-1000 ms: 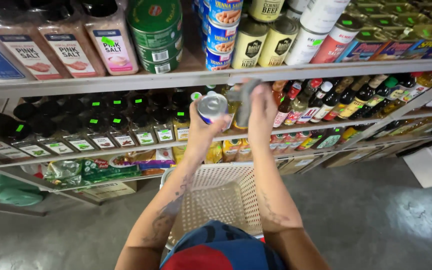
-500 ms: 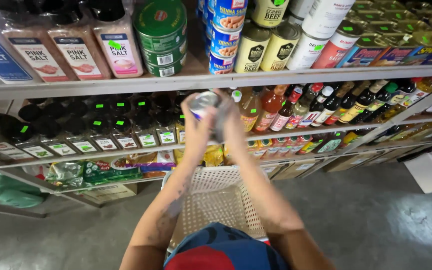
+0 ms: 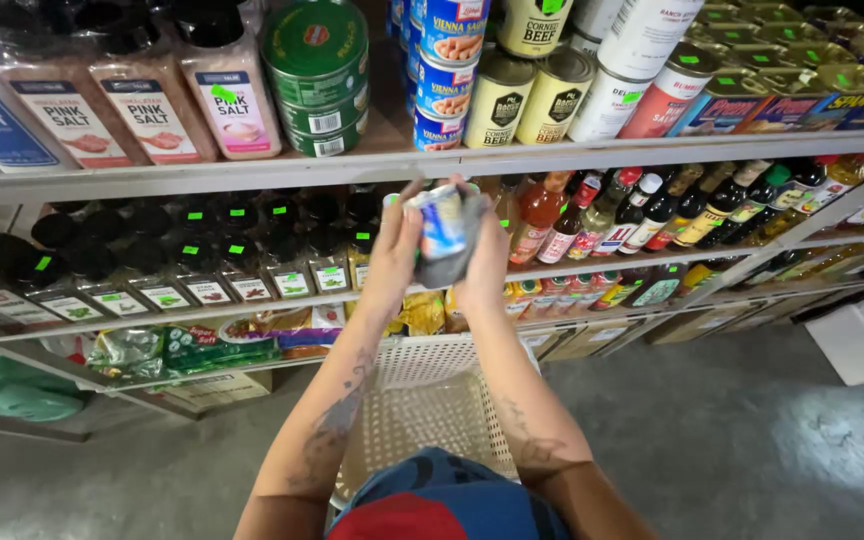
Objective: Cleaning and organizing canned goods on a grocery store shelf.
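Observation:
My left hand [image 3: 395, 252] holds a small blue and white can [image 3: 442, 218] up in front of the middle shelf. My right hand [image 3: 488, 258] presses a grey cloth [image 3: 455, 262] against the can's right side and underside. Both hands meet around the can, which is tilted with its label towards me. Straight below my forearms stands a white perforated plastic basket [image 3: 452, 347]; I cannot see anything lying in it.
The top shelf [image 3: 252, 172] carries pink salt jars [image 3: 232, 95], stacked green tins [image 3: 317, 75], blue cans [image 3: 447, 60] and cream cans [image 3: 497, 100]. Dark-lidded spice jars [image 3: 202, 270] and sauce bottles [image 3: 642, 215] line the middle shelf. Grey floor [image 3: 752, 430] lies to the right.
My hands have closed together around the can and risen slightly. The cloth, earlier held apart on the right, now wraps the can, which has turned its label towards me.

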